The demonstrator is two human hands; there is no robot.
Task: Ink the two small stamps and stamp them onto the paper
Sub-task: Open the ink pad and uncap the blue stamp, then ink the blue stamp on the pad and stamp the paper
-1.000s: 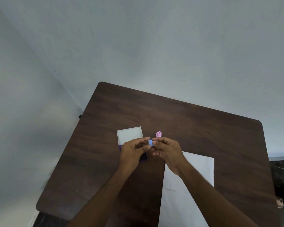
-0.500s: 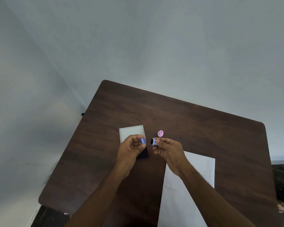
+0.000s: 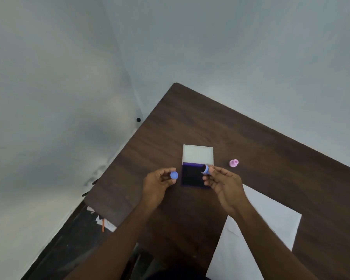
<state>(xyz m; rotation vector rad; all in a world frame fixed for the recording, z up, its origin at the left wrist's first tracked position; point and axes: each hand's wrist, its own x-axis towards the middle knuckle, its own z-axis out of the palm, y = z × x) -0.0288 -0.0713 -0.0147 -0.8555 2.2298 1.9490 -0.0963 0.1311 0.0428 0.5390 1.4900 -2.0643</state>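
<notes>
An open ink pad (image 3: 192, 175) with a dark purple pad and a white lid (image 3: 197, 154) flipped back lies on the brown table (image 3: 261, 150). My left hand (image 3: 158, 184) pinches a small blue cap (image 3: 174, 175) left of the pad. My right hand (image 3: 223, 184) pinches the blue stamp (image 3: 206, 170) over the pad's right edge. A pink stamp (image 3: 234, 163) stands on the table to the right of the lid. White paper (image 3: 257, 235) lies under my right forearm.
The table's left edge runs diagonally close to the grey wall. Below that edge, on the dark floor, lie scraps of white paper (image 3: 107, 224) and an orange stick (image 3: 102, 225). A small black object (image 3: 138, 119) sits by the wall.
My hands have drawn apart, the left with the blue cap, the right with the blue stamp. The dark ink pad between them is uncovered. The view has swung to the left.
</notes>
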